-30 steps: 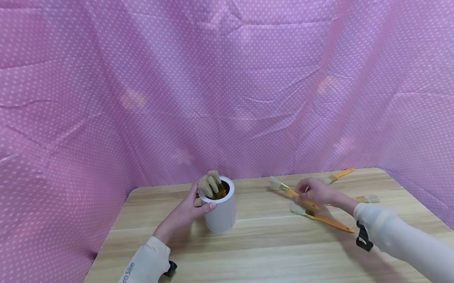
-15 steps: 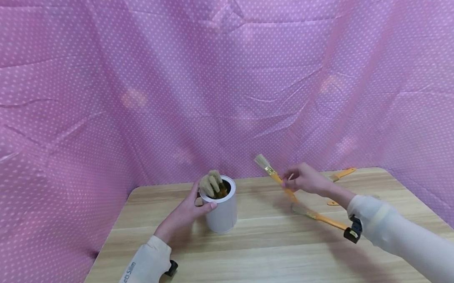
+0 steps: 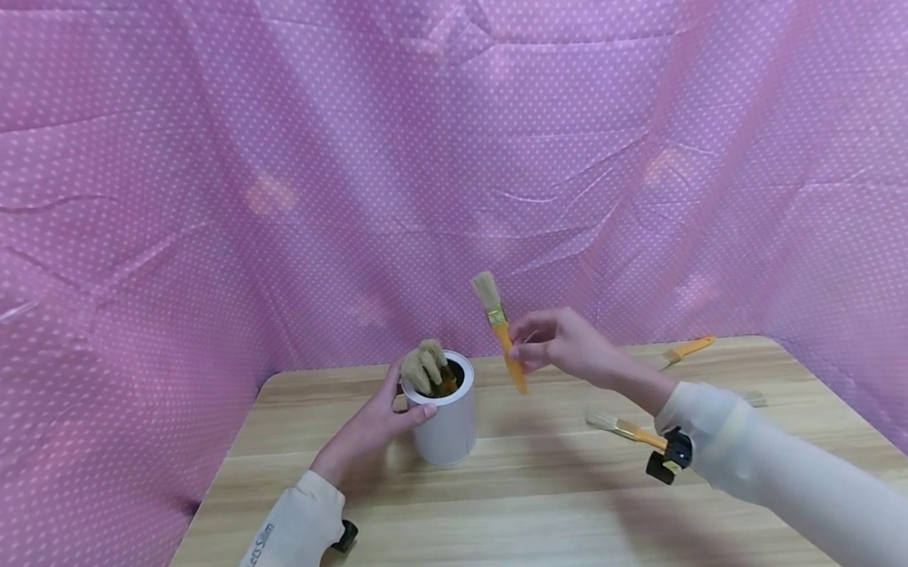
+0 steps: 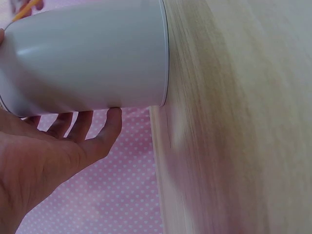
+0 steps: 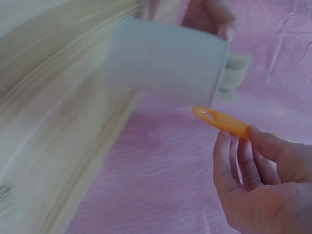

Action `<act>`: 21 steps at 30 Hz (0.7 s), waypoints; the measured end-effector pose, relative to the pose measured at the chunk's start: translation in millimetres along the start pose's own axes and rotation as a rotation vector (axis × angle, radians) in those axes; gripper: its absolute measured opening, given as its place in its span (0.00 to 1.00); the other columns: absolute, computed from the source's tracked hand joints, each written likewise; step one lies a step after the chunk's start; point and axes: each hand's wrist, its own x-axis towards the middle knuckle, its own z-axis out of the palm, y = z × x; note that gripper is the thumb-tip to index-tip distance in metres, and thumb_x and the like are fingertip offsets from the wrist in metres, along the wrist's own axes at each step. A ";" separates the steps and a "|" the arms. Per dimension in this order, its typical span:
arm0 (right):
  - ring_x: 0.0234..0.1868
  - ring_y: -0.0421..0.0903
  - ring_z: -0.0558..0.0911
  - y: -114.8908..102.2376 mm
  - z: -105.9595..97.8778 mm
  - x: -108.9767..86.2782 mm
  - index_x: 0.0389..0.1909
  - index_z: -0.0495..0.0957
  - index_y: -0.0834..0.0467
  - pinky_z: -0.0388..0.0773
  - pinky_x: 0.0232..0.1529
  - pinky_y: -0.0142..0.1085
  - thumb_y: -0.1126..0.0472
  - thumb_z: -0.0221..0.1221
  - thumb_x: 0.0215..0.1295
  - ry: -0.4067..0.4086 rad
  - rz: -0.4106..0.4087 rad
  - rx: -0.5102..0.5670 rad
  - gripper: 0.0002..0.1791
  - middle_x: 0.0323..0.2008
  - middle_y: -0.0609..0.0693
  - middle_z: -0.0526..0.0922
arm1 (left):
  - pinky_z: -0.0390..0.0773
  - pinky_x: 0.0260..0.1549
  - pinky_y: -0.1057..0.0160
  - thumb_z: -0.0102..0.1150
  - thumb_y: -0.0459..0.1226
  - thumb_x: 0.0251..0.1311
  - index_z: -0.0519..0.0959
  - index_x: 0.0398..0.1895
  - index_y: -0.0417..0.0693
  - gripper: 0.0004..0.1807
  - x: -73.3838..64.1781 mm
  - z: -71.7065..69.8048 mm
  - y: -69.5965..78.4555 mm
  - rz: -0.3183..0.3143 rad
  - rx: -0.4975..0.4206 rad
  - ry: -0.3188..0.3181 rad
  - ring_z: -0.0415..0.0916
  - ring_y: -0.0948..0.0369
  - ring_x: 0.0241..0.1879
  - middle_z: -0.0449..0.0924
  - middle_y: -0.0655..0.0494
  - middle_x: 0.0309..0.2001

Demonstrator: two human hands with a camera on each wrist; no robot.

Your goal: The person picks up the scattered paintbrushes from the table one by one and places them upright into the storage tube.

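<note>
A white can (image 3: 446, 430) stands upright on the table, with several bristle heads (image 3: 424, 366) of paintbrushes leaning out over its left rim. My left hand (image 3: 376, 420) grips the can's left side near the top, thumb at the front; in the left wrist view its fingers (image 4: 111, 126) curl against the wall. To the can's right, my right hand (image 3: 557, 347) pinches a paintbrush (image 3: 504, 332) by its orange handle, bristles up and slightly tilted left, raised above the table. In the right wrist view the handle's holed end (image 5: 207, 113) points toward the can's rim.
On the right of the wooden table (image 3: 522, 515) lies a paintbrush (image 3: 624, 428), partly behind the right wrist's camera. Another paintbrush (image 3: 689, 350) lies near the back edge, and bristles of one more (image 3: 754, 399) show past the right sleeve. Pink dotted cloth (image 3: 451, 192) hangs behind.
My right hand has lifted the paintbrush off the table and carried it left toward the can, turning it closer to upright. The left hand and can have stayed in place.
</note>
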 end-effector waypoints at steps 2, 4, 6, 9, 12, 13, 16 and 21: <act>0.43 0.58 0.86 -7.8 7.5 4.2 0.46 0.83 0.66 0.85 0.46 0.47 0.69 0.68 0.64 0.007 -0.017 0.037 0.10 0.41 0.61 0.86 | 0.51 0.70 0.36 0.66 0.57 0.64 0.41 0.79 0.82 0.50 -0.7 0.4 0.5 -0.018 -0.003 0.002 0.43 0.53 0.77 0.43 0.57 0.80; 0.44 0.59 0.86 -13.3 14.8 8.7 0.47 0.83 0.66 0.85 0.47 0.48 0.70 0.67 0.64 0.014 -0.034 0.080 0.11 0.42 0.61 0.86 | 0.51 0.70 0.35 0.66 0.58 0.64 0.41 0.79 0.84 0.50 -1.4 0.9 1.1 -0.032 -0.006 0.003 0.43 0.52 0.77 0.43 0.58 0.80; 0.44 0.59 0.86 -16.8 21.7 12.9 0.48 0.82 0.67 0.85 0.47 0.49 0.71 0.67 0.65 0.022 -0.049 0.116 0.11 0.42 0.62 0.85 | 0.51 0.69 0.34 0.65 0.58 0.64 0.40 0.78 0.85 0.50 -1.6 1.7 1.8 -0.038 -0.015 0.001 0.43 0.52 0.77 0.43 0.59 0.80; 0.45 0.59 0.86 -19.6 31.6 19.9 0.48 0.82 0.67 0.84 0.47 0.50 0.71 0.66 0.65 0.035 -0.067 0.159 0.11 0.43 0.62 0.85 | 0.52 0.69 0.34 0.65 0.58 0.65 0.40 0.78 0.87 0.49 -1.0 1.7 1.2 -0.035 -0.026 -0.003 0.42 0.52 0.77 0.43 0.60 0.80; 0.45 0.58 0.86 -19.5 40.4 25.3 0.47 0.82 0.67 0.84 0.47 0.49 0.71 0.66 0.66 0.053 -0.080 0.194 0.10 0.45 0.61 0.85 | 0.52 0.69 0.34 0.65 0.58 0.65 0.40 0.78 0.87 0.49 -0.5 1.8 -0.2 -0.033 -0.035 -0.009 0.42 0.52 0.77 0.43 0.61 0.80; 0.45 0.59 0.86 -18.9 43.1 26.9 0.46 0.82 0.68 0.84 0.47 0.49 0.71 0.66 0.66 0.058 -0.084 0.205 0.10 0.45 0.61 0.85 | 0.52 0.69 0.33 0.65 0.58 0.65 0.40 0.78 0.86 0.49 -0.4 1.7 -0.6 -0.034 -0.036 -0.009 0.43 0.52 0.77 0.43 0.61 0.80; 0.44 0.59 0.86 -16.3 50.3 31.1 0.45 0.83 0.67 0.84 0.48 0.48 0.70 0.67 0.66 0.079 -0.099 0.226 0.09 0.45 0.61 0.86 | 0.52 0.69 0.33 0.65 0.60 0.63 0.41 0.78 0.88 0.50 -0.1 1.0 -0.5 -0.057 -0.038 -0.005 0.44 0.52 0.77 0.45 0.63 0.79; 0.45 0.57 0.86 -11.3 61.8 36.3 0.45 0.84 0.65 0.84 0.50 0.48 0.68 0.68 0.66 0.066 -0.102 0.180 0.09 0.44 0.58 0.87 | 0.52 0.69 0.32 0.65 0.60 0.62 0.42 0.79 0.85 0.50 -0.2 -1.4 1.2 -0.059 -0.035 -0.004 0.46 0.52 0.77 0.48 0.64 0.79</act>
